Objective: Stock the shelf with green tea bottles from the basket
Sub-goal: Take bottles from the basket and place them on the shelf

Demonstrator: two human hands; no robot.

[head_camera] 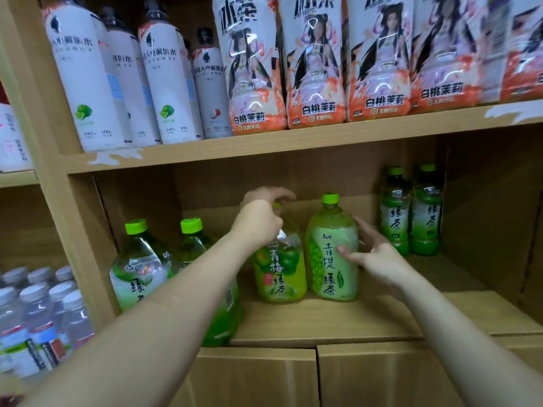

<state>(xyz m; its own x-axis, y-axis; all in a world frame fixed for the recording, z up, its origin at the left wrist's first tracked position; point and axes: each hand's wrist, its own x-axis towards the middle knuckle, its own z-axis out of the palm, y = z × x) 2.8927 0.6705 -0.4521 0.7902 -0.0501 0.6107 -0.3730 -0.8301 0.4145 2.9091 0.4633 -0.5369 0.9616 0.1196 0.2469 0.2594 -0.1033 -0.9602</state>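
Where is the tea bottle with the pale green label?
Head view, centre: the pale-label bottle stands upright just right of the yellow-green bottle, the right hand touching its side.

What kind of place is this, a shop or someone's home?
Probably a small shop or its stockroom: wooden shelves hold rows of identical drinks, peach tea bottles above, green tea bottles below, bottled water at left, with closed cardboard cartons underneath.

Left hand (260, 221) curled, right hand (373, 257) splayed.
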